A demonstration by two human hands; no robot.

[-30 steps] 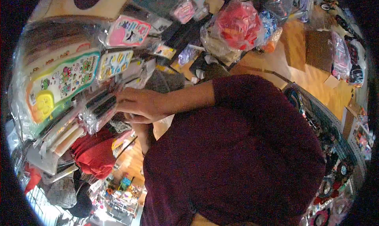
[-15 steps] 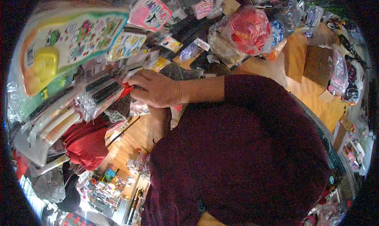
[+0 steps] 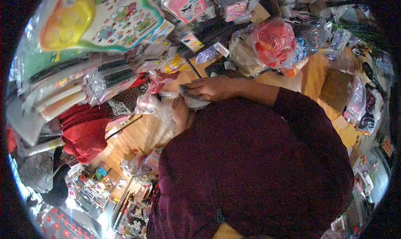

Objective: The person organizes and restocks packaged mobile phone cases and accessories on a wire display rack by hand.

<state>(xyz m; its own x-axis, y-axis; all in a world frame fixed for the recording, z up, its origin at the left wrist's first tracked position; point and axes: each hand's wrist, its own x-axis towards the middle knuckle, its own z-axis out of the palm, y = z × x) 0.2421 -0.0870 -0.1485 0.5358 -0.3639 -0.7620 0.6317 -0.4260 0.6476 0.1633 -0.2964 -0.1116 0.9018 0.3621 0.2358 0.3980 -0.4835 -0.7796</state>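
Close to the front of my body, both hands are together at a crumpled clear plastic bag. My left hand is closed on the plastic, with its thumb side up. Just above and to its right, my right hand has its fingers bent over whitish plastic and pressed together. Its fingertips reach a small dark grey part I cannot make out. What lies inside the bag is hidden. Left of the hands hang long packs in clear wrap and a red cloth item.
A large sticker-style pack with green frog characters hangs at upper left. A red bagged bundle lies at upper right near a cardboard box. Wooden floor shows between crowded goods. A thin dark rod juts out at left.
My right hand has left the red item by the wrapped packs and moved right, nearer my body. My left hand has come up into view with the clear bag. The view has shifted.
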